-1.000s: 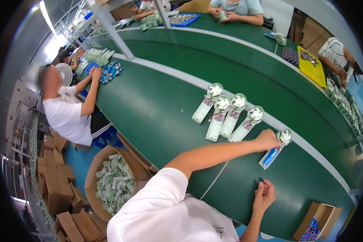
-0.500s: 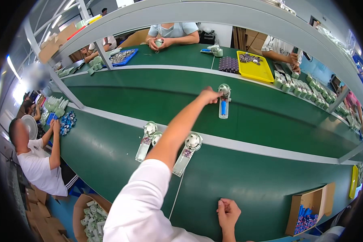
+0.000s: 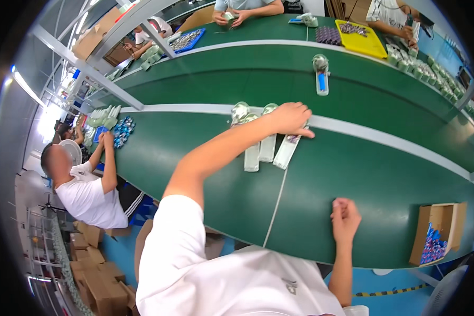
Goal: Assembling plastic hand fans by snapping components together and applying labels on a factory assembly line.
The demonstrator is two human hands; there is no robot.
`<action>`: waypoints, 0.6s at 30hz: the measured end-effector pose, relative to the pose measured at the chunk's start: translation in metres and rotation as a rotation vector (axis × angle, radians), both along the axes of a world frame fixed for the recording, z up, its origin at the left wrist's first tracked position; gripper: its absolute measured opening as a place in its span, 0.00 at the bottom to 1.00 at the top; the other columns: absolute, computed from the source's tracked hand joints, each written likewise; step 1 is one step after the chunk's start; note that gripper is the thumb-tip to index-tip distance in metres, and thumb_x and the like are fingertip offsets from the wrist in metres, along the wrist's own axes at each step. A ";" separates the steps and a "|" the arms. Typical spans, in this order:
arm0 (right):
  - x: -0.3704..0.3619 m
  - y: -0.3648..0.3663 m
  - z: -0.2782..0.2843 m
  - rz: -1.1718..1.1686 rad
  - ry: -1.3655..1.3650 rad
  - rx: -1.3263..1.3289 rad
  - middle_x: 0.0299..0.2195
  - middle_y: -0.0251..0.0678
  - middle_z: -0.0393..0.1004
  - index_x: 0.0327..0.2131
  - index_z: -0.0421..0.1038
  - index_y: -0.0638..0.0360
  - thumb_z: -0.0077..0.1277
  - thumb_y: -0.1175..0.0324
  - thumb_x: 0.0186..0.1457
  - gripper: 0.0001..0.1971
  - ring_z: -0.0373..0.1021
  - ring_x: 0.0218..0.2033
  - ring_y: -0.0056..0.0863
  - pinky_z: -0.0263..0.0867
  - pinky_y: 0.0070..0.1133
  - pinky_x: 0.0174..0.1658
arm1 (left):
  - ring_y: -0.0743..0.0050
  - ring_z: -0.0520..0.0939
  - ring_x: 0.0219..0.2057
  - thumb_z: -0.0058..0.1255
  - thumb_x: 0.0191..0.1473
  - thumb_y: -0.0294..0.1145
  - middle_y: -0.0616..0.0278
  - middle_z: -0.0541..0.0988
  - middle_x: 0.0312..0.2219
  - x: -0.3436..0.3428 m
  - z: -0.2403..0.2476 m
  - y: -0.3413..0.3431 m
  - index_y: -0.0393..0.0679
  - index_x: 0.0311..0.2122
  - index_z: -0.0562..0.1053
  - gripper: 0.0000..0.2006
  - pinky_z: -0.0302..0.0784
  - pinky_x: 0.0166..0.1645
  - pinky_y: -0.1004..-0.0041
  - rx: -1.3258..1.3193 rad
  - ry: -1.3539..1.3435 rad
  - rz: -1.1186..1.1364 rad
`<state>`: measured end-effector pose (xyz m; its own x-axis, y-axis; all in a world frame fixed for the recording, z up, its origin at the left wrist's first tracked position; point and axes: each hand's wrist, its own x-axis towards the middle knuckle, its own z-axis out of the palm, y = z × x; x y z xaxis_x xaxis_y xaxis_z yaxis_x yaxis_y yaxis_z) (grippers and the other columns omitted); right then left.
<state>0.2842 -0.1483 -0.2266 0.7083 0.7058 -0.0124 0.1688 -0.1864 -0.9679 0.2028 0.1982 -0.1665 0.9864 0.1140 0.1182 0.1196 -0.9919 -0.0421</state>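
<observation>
Left hand point(image 3: 292, 120) is over the round head of the nearest handheld fan point(image 3: 287, 151), by the white rail point(image 3: 353, 130); grip state: can't tell, palm and fingers hide the contact. Right hand point(image 3: 346, 216) is low over the green desk point(image 3: 310, 221), fingers curled together, no item visible in it. Left of the nearest fan, more fans point(image 3: 252, 158) lie bunched on the desk, partly behind the forearm; exact count unclear.

Progress, judged from layout: one fan with a blue battery point(image 3: 322, 81) lies past the rail on the green strip point(image 3: 195, 79), well apart from both hands, so looks done. The bunched fans show no blue in their visible parts, so likely left to do. Cardboard box point(image 3: 422, 237) at right has a heap of blue batteries point(image 3: 433, 246).
</observation>
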 end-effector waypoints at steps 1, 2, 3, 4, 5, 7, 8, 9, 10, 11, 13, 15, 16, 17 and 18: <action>0.001 0.001 -0.004 0.002 0.014 -0.010 0.20 0.25 0.70 0.32 0.73 0.61 0.53 0.73 0.57 0.03 0.64 0.18 0.10 0.60 0.12 0.22 | 0.54 0.77 0.39 0.48 0.50 0.66 0.51 0.76 0.33 0.005 -0.004 -0.008 0.33 0.35 0.71 0.35 0.75 0.43 0.63 0.032 -0.007 -0.003; 0.001 0.001 -0.009 0.021 -0.012 0.048 0.20 0.26 0.70 0.32 0.73 0.61 0.53 0.73 0.57 0.03 0.64 0.19 0.10 0.60 0.11 0.22 | 0.53 0.76 0.39 0.47 0.51 0.65 0.51 0.75 0.33 0.008 -0.009 -0.018 0.32 0.36 0.71 0.35 0.75 0.44 0.63 0.022 0.018 0.016; 0.001 0.000 -0.011 0.033 -0.043 0.104 0.21 0.26 0.71 0.33 0.72 0.62 0.53 0.73 0.58 0.03 0.64 0.19 0.10 0.60 0.11 0.23 | 0.53 0.76 0.39 0.46 0.52 0.64 0.50 0.75 0.33 0.011 -0.020 -0.035 0.32 0.36 0.71 0.34 0.75 0.44 0.63 -0.008 -0.045 0.060; 0.001 0.000 -0.010 0.024 -0.036 0.091 0.21 0.26 0.71 0.33 0.72 0.62 0.53 0.73 0.58 0.03 0.64 0.19 0.10 0.60 0.11 0.23 | 0.53 0.76 0.39 0.46 0.53 0.64 0.49 0.75 0.33 0.013 -0.027 -0.057 0.32 0.36 0.71 0.34 0.75 0.44 0.62 -0.036 -0.109 0.101; 0.002 0.001 -0.008 0.073 -0.082 0.072 0.22 0.26 0.71 0.33 0.72 0.62 0.52 0.73 0.58 0.03 0.65 0.20 0.10 0.61 0.11 0.23 | 0.52 0.75 0.40 0.46 0.53 0.63 0.48 0.74 0.34 0.014 -0.032 -0.075 0.32 0.36 0.71 0.33 0.76 0.44 0.62 -0.089 -0.102 0.120; -0.001 0.000 0.001 0.123 -0.134 0.021 0.24 0.27 0.73 0.36 0.72 0.64 0.52 0.72 0.59 0.06 0.66 0.21 0.12 0.62 0.12 0.25 | 0.51 0.75 0.40 0.47 0.54 0.62 0.48 0.74 0.33 0.014 -0.030 -0.115 0.33 0.37 0.70 0.33 0.76 0.42 0.61 -0.203 -0.112 0.168; -0.005 -0.001 0.009 0.117 -0.126 0.001 0.24 0.27 0.73 0.36 0.72 0.64 0.52 0.72 0.59 0.06 0.66 0.21 0.12 0.62 0.12 0.25 | 0.51 0.75 0.40 0.47 0.54 0.62 0.48 0.74 0.33 0.010 -0.031 -0.131 0.33 0.37 0.70 0.33 0.76 0.42 0.61 -0.222 -0.103 0.163; -0.010 0.000 0.016 0.130 0.017 -0.018 0.25 0.27 0.74 0.37 0.72 0.64 0.51 0.71 0.59 0.06 0.67 0.22 0.12 0.63 0.12 0.25 | 0.50 0.75 0.40 0.47 0.53 0.62 0.48 0.73 0.33 0.003 -0.031 -0.142 0.32 0.38 0.70 0.33 0.76 0.42 0.61 -0.271 -0.149 0.180; -0.013 -0.003 0.018 0.136 0.161 -0.041 0.26 0.28 0.74 0.37 0.73 0.65 0.50 0.71 0.60 0.07 0.68 0.23 0.13 0.64 0.12 0.26 | 0.49 0.75 0.40 0.48 0.53 0.61 0.47 0.73 0.34 -0.001 -0.030 -0.155 0.32 0.40 0.69 0.33 0.76 0.42 0.61 -0.325 -0.195 0.194; -0.012 -0.007 0.013 0.182 0.181 -0.053 0.27 0.29 0.74 0.38 0.73 0.65 0.48 0.71 0.61 0.07 0.68 0.23 0.13 0.64 0.13 0.26 | 0.49 0.75 0.40 0.51 0.54 0.56 0.46 0.72 0.37 -0.008 -0.027 -0.163 0.33 0.46 0.67 0.31 0.75 0.42 0.60 -0.413 -0.191 0.215; -0.017 -0.012 0.018 0.185 0.200 -0.078 0.28 0.30 0.75 0.39 0.73 0.65 0.48 0.71 0.61 0.08 0.68 0.24 0.13 0.64 0.13 0.26 | 0.51 0.75 0.41 0.51 0.54 0.55 0.47 0.72 0.39 -0.026 -0.030 -0.171 0.34 0.47 0.67 0.30 0.75 0.42 0.60 -0.549 -0.342 0.220; -0.019 -0.015 0.024 0.191 0.217 -0.102 0.29 0.30 0.75 0.40 0.73 0.64 0.48 0.71 0.61 0.08 0.68 0.24 0.13 0.64 0.13 0.26 | 0.57 0.76 0.38 0.57 0.52 0.45 0.51 0.73 0.41 -0.043 -0.038 -0.175 0.38 0.50 0.67 0.26 0.75 0.40 0.63 -0.474 -0.685 0.211; -0.019 -0.015 0.027 0.191 0.244 -0.117 0.29 0.29 0.74 0.40 0.73 0.64 0.48 0.71 0.61 0.08 0.68 0.23 0.12 0.63 0.12 0.25 | 0.57 0.76 0.38 0.57 0.52 0.45 0.51 0.73 0.41 -0.053 -0.037 -0.180 0.38 0.50 0.67 0.26 0.75 0.40 0.63 -0.490 -0.680 0.217; -0.019 -0.015 0.029 0.191 0.270 -0.132 0.28 0.29 0.74 0.40 0.73 0.64 0.48 0.70 0.61 0.08 0.67 0.23 0.12 0.63 0.12 0.24 | 0.59 0.76 0.35 0.60 0.50 0.42 0.53 0.73 0.39 -0.065 -0.035 -0.191 0.39 0.48 0.69 0.25 0.75 0.38 0.65 -0.715 -0.670 0.305; -0.018 -0.014 0.033 0.195 0.274 -0.147 0.28 0.29 0.74 0.40 0.73 0.64 0.48 0.70 0.61 0.08 0.67 0.23 0.12 0.63 0.12 0.24 | 0.61 0.76 0.33 0.62 0.48 0.40 0.54 0.74 0.38 -0.075 -0.031 -0.203 0.39 0.46 0.70 0.23 0.75 0.36 0.67 -0.938 -0.657 0.398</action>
<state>0.2657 -0.1618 -0.1940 0.5172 0.8036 -0.2945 -0.0470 -0.3169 -0.9473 0.1274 -0.0047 -0.1977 0.6459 0.7053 0.2923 0.1511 -0.4934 0.8566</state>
